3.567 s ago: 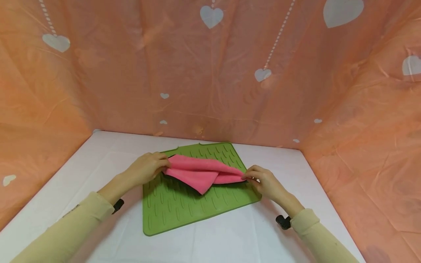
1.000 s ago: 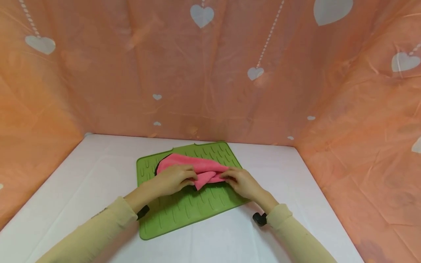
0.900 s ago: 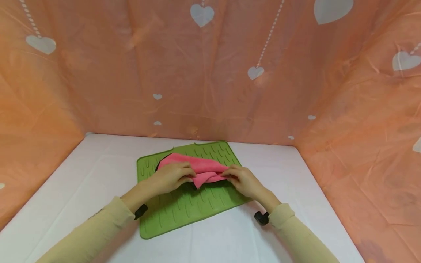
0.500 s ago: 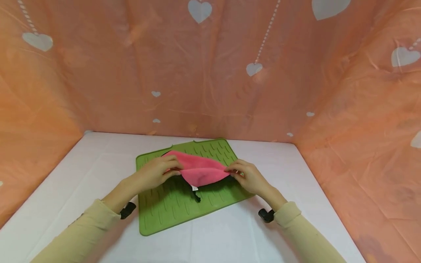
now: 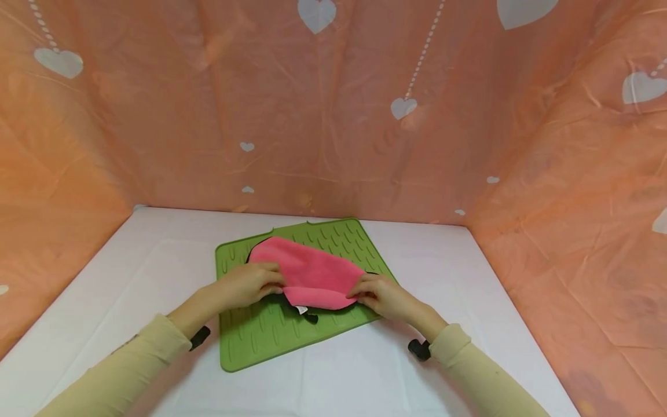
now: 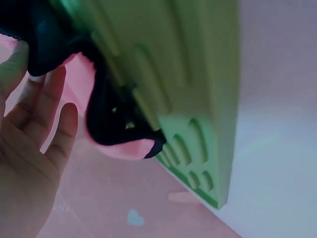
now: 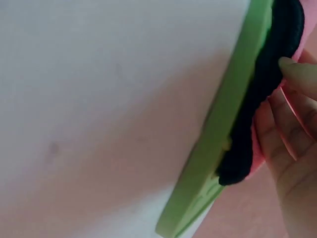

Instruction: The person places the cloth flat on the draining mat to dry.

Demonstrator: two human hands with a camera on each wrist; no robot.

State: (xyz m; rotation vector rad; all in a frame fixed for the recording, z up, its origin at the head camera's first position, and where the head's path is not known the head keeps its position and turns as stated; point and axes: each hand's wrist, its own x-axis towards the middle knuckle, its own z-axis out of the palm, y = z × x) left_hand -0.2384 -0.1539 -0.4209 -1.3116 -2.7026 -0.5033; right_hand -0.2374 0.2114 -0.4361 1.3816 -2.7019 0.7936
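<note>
A soft pink cloth [image 5: 312, 266] with a black edge lies folded over the green ridged mat [image 5: 292, 339]. At its near edge show a white label [image 5: 301, 310] and a small black tab [image 5: 311, 318]. My left hand [image 5: 250, 284] pinches the cloth's left near corner; in the left wrist view the thumb lies against the black edge [image 6: 99, 119], with fingers on the pink side. My right hand [image 5: 385, 295] pinches the right near corner, thumb on the black strip [image 7: 270, 64]. Part of the cloth's left end is hidden behind the left hand.
The mat lies at an angle on a white-covered table [image 5: 344, 376]. An orange curtain [image 5: 333, 116] with pale hearts closes off the back and both sides. A small black device [image 5: 419, 349] sits at the right wrist, another [image 5: 200, 337] at the left.
My hands were close together on a bunched, twisted cloth; the left has moved back left. The cloth is now spread flatter, its near edge lower, with the label and black tab showing.
</note>
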